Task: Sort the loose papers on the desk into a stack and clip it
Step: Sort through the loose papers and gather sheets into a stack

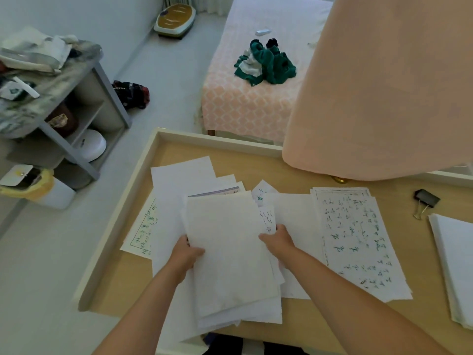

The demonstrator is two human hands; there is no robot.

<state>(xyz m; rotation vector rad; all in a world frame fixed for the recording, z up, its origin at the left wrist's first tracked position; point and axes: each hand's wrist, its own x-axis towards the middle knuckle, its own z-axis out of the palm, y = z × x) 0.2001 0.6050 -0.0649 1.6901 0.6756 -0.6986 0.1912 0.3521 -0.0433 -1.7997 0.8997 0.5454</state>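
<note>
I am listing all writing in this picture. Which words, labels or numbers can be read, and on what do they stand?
"VEISI", uncertain and cut off: white letters on the dark bag on the floor.
Cursive on the handwritten sheet, right side of the desk: not readable.
Handwriting on the bordered sheet, left: too blurred.
Marks on the slip beside the stack: not readable.
</note>
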